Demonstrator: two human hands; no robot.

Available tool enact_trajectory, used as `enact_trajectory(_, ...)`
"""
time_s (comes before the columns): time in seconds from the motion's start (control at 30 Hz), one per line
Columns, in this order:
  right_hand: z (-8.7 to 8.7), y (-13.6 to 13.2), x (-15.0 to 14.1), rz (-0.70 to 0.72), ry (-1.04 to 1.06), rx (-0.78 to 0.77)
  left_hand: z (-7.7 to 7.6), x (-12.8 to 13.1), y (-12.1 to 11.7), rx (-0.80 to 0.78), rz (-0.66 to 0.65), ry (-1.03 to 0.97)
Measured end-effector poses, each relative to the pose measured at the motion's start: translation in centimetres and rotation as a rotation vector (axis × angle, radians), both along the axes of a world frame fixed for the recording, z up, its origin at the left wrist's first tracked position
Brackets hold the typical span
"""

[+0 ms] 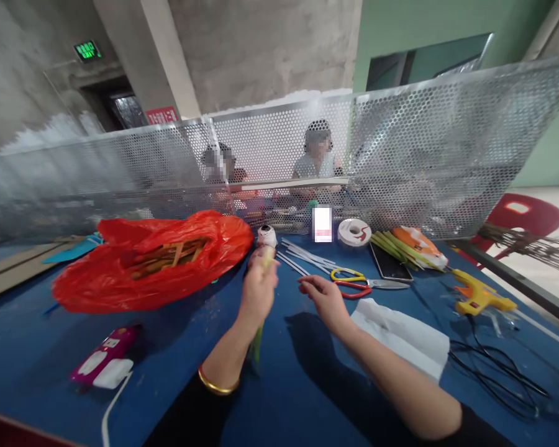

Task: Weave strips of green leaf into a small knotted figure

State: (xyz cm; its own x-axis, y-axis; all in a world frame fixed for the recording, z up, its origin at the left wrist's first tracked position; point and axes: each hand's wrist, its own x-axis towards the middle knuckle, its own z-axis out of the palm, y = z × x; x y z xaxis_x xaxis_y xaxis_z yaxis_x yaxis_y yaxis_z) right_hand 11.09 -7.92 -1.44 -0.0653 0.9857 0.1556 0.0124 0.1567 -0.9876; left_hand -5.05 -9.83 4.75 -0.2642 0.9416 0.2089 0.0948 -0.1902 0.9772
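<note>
Taking 12 o'clock as straight ahead of the person and the open middle of the table (181,332) as the clock's centre, crowding looks like the main source of trouble. The red plastic bag (223,239), gaping around dry brown strips (170,261), lies at 10 o'clock; a snag on its loose edge could drag it and spill them. At 4 o'clock the white paper (395,332) is right by the right forearm (391,375), so a sideways sweep might crumple it. Farther out at 4, the black cord (494,365) lies in loose loops; a tug could shift the yellow glue gun (482,297) at 3, and whether that is hot cannot be told. Nearer in at 3, the scissors (369,284) have their handles just beside the right hand (328,301) and their blades pointing outward; a careless nudge could turn them. The left hand (259,282) is closed around green strips (256,347) whose lower ends trail toward 7 o'clock; too hard a squeeze may crease them, too slack a grip may let them slip. The right hand has curled fingers with thumb and forefinger close together; blur hides whether anything thin is pinched there. At 1 o'clock, thin white strips (312,257) lie loose, and a passing brush could scatter them.
</note>
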Motion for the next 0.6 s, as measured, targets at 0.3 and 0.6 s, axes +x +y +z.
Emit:
enact_trajectory(0.3, 3.6, -4.6, 6.8, -0.013, 0.273, -0.074, -0.6, 7.4, -3.7, 0.006, -0.234, 0.748)
enact_trajectory(0.6, 1.9, -5.8, 7.8, 0.020, 0.154, -0.026, -1.8, 8.5, -4.3, -0.029, -0.373, 1.108)
